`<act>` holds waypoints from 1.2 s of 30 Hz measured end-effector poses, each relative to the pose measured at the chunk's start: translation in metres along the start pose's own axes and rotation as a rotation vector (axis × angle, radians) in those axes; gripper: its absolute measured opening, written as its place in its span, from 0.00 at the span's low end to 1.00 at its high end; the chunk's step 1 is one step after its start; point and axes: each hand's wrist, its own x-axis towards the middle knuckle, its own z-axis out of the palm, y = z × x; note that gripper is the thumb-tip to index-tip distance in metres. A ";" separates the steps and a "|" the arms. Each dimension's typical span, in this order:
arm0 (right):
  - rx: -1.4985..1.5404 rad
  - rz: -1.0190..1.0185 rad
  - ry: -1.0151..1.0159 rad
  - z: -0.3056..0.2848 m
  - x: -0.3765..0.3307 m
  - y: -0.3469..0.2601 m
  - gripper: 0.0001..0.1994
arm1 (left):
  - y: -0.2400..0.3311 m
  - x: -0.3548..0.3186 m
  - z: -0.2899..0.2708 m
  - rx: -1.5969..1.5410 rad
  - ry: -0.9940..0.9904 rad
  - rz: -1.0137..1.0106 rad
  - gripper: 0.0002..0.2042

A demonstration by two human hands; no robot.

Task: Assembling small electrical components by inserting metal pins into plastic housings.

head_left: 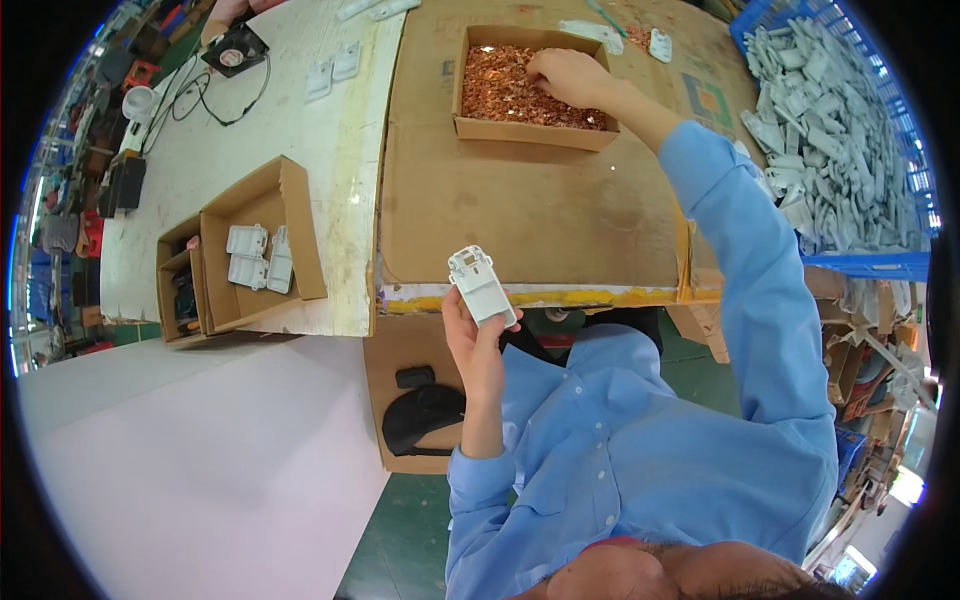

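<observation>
Just off the front edge of the cardboard-covered table, my left hand (482, 345) grips a white plastic casing (481, 286) by its lower end. The casing is tilted, with its cut-out end pointing up and away. Farther off, my right hand (572, 80) reaches into a shallow cardboard box (535, 134) full of small copper-coloured metal pieces (497, 90). Its fingers are bent and pressed together at the surface of the pieces; whatever they pinch is hidden.
At the right, a blue plastic crate (870, 265) is heaped with white casings (830, 130). A divided cardboard box (312, 235) with several casings sits on the white table (345, 180) to the left. Another person's hand (222, 18) is near a small black fan (236, 52).
</observation>
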 end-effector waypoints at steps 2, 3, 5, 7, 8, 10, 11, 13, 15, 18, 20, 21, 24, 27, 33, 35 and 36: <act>-0.083 -0.025 -0.054 -0.004 0.000 -0.005 0.07 | -0.002 -0.005 0.002 -0.039 -0.010 0.028 0.29; -0.082 -0.041 -0.028 -0.008 0.002 -0.009 0.06 | -0.003 -0.002 -0.001 -0.036 -0.011 0.030 0.29; -0.121 -0.040 -0.036 -0.006 0.013 -0.012 0.06 | -0.005 0.004 -0.008 -0.021 -0.053 0.021 0.29; -0.159 -0.040 -0.058 -0.005 0.015 -0.018 0.07 | -0.010 0.002 -0.010 -0.021 -0.057 -0.001 0.30; -0.207 -0.025 -0.088 -0.005 0.016 -0.020 0.07 | -0.012 0.001 -0.010 -0.022 -0.063 -0.018 0.30; -0.257 -0.010 -0.113 -0.003 0.020 -0.020 0.07 | -0.013 0.001 -0.008 -0.019 -0.065 -0.010 0.30; -0.294 0.002 -0.138 0.002 0.024 -0.017 0.06 | -0.013 0.001 -0.008 -0.017 -0.069 -0.001 0.30; -0.329 0.012 -0.164 0.004 0.024 -0.017 0.05 | -0.013 0.001 -0.005 -0.024 -0.064 0.004 0.31; -0.402 -0.041 -0.135 0.000 0.023 -0.016 0.06 | -0.012 0.000 -0.003 -0.028 -0.060 0.012 0.31; -0.355 -0.067 0.038 -0.014 0.012 -0.015 0.05 | -0.007 -0.003 0.002 -0.003 -0.059 0.022 0.33; -0.300 -0.034 0.086 -0.025 0.001 -0.015 0.05 | -0.004 -0.001 0.009 0.015 -0.070 0.051 0.35; -0.249 0.000 0.134 -0.031 -0.006 -0.016 0.05 | -0.003 0.001 0.010 0.018 -0.076 0.056 0.35; -0.079 -0.054 0.251 -0.051 -0.048 -0.026 0.05 | 0.001 0.007 0.016 0.045 -0.201 0.062 0.35; 0.179 -0.164 0.363 -0.069 -0.107 -0.056 0.05 | 0.009 0.005 0.032 0.021 -0.252 0.053 0.36; 0.525 -0.184 0.332 -0.079 -0.214 -0.122 0.02 | 0.008 -0.006 0.074 0.186 -0.324 0.102 0.34; 0.523 -0.178 0.335 -0.082 -0.231 -0.131 0.03 | 0.005 -0.013 0.085 0.221 -0.365 0.126 0.33; 0.527 -0.169 0.343 -0.079 -0.236 -0.132 0.03 | 0.004 -0.016 0.089 0.250 -0.396 0.164 0.33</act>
